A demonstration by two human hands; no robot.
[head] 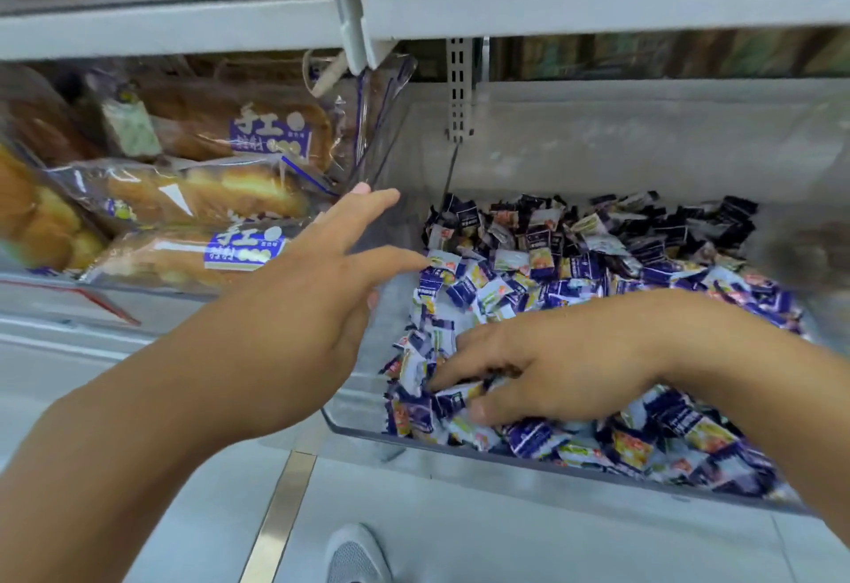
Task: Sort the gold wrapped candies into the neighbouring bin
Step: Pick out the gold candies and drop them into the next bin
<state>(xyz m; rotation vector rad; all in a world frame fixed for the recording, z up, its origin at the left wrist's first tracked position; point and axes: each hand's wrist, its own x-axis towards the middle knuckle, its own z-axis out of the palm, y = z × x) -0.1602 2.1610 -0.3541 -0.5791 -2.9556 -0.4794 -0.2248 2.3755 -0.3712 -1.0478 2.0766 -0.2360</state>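
The clear candy bin (pixel 354 426) is sitting on the right of the shelf, heaped with purple and white wrapped candies (pixel 565 269); the neighbouring bin (pixel 138 292) on the left is holding bagged bread loaves (pixel 221 196). No gold wrapped candy is showing plainly in this pile. Good practice here is raking the top layer aside gently, exposing any gold piece before pinching. The left hand (pixel 317 288) is reaching with fingers spread wide, holding nothing. The right hand (pixel 561 371) is digging near the front wall, fingers curling among candies; whether its grip holds one cannot be told.
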